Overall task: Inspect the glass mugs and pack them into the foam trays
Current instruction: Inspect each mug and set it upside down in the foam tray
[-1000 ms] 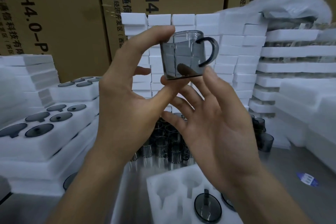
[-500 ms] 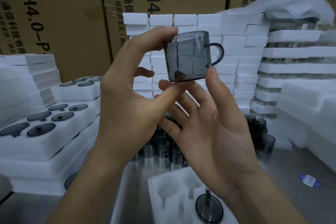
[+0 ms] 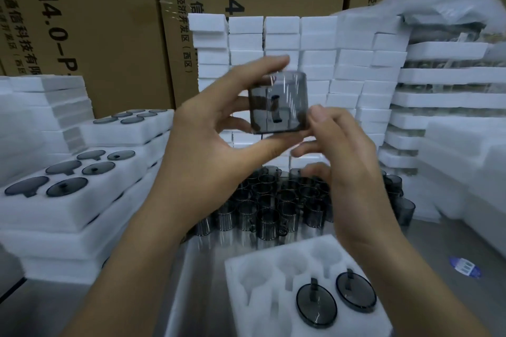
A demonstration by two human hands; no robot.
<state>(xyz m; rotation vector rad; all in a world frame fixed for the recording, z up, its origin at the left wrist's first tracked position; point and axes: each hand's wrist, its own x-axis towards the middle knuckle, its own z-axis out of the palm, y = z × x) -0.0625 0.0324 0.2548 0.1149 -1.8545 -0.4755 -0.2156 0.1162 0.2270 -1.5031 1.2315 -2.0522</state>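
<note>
I hold a smoky grey glass mug (image 3: 278,102) up at chest height in front of the foam stacks. My left hand (image 3: 216,139) grips it, forefinger on the top rim and thumb under the base. My right hand (image 3: 336,145) touches its right side with the thumb, fingers curled below. The mug's handle shows through the glass, on the far side. A white foam tray (image 3: 246,282) lies on the steel table below, with two mugs (image 3: 316,305) set in its right pockets. Several loose mugs (image 3: 267,200) stand behind the tray.
Filled foam trays (image 3: 63,200) are stacked at left. Stacks of white foam blocks (image 3: 301,41) rise behind, more trays (image 3: 443,96) at right under plastic wrap. Cardboard cartons (image 3: 115,22) form the back wall. A blue sticker (image 3: 465,267) lies on the table at right.
The mug has been turned, so its handle moved from the right side round to the far side. My right hand shifted from under the mug to its right side.
</note>
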